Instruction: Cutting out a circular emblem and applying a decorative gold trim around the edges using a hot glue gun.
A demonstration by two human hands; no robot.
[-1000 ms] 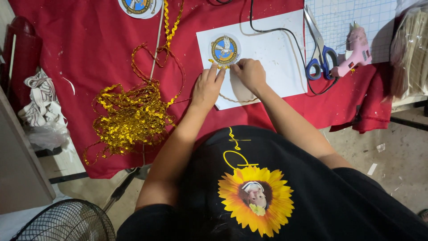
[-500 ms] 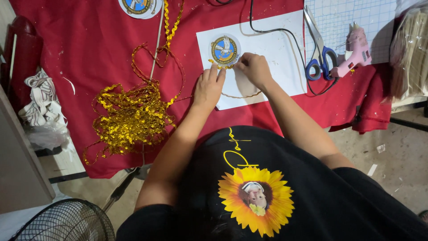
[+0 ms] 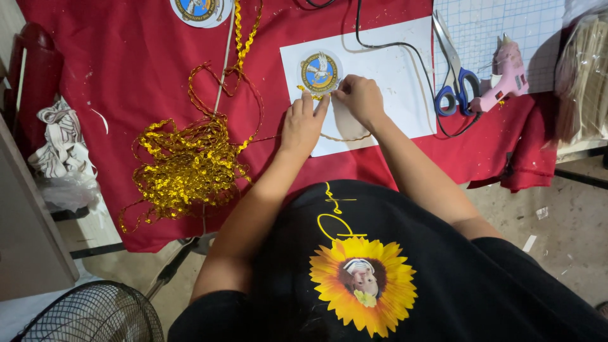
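Blue-handled scissors (image 3: 453, 82) and a pink glue gun (image 3: 505, 77) lie at the right of the red cloth (image 3: 126, 57), a black cable (image 3: 380, 45) looping beside them. A fan (image 3: 88, 315) stands at lower left, crumpled white cloth (image 3: 57, 155) above it.

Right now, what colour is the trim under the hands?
Shiny gold trim, at the round badge; the head view shows it.

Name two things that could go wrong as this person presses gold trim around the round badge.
1. The gold trim is pinched only at the round badge edge by the left hand and right hand; it may slip off line.
2. The tangled trim pile could snag and tug the strand.
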